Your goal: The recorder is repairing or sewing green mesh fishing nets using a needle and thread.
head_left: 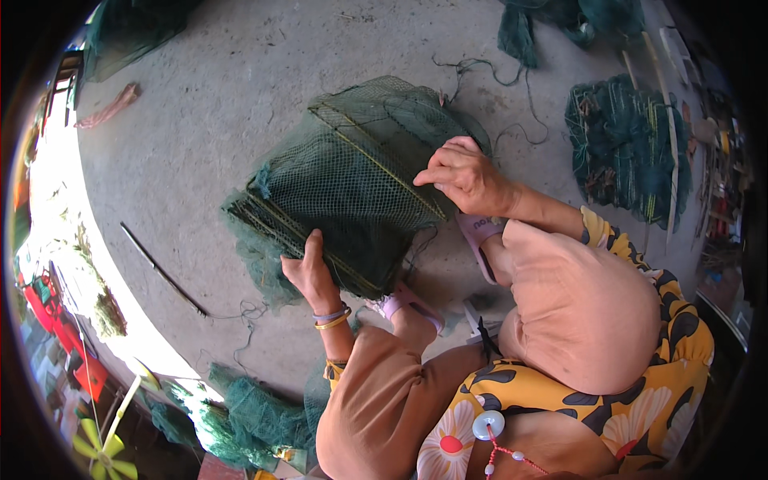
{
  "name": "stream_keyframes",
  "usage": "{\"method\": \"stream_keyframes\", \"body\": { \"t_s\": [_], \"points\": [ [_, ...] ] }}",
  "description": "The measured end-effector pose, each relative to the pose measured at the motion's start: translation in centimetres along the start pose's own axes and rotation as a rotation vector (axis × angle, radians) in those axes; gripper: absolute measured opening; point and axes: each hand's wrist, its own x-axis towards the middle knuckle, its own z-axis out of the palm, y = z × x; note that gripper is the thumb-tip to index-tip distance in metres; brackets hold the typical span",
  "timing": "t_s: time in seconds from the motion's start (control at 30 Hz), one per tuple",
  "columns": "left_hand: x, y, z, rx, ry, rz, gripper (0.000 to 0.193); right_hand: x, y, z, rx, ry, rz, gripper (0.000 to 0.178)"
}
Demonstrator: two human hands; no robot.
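Note:
A green mesh net trap (360,152) with yellow-edged frame bars spreads over the floor in front of my feet. At its near left corner, beside a stack of folded frame bars, my left hand (312,276) is closed on the net, thumb on top and the other fingers mostly hidden. My right hand (468,176) is closed in a pinch over the net's right side, near the end of a yellow-edged bar; whatever sits between its fingertips is too small to make out.
A folded bundle of green netting (624,148) lies at the right, more green netting (520,36) at the far right. Loose dark cord (532,96) trails behind the trap. A thin stick (164,268) lies left. Another netting heap (264,412) is at the near left.

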Motion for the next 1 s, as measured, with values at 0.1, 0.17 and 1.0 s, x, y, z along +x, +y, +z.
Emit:
{"method": "stream_keyframes", "body": {
  "t_s": [0.1,0.17,1.0],
  "points": [
    [0.0,0.1,0.2,0.012,-0.01,-0.007,0.017,-0.1,0.0,-0.1,-0.042,-0.014,0.003,0.025],
    [-0.1,0.4,0.3,0.015,0.002,-0.001,0.018,-0.1,0.0,0.1,-0.103,-0.053,-0.005,0.027],
    [-1.3,-1.1,-0.6,-0.132,-0.023,-0.126,0.03,-0.6,5.5,-2.5,0.105,0.151,0.31,0.046]
  ]
}}
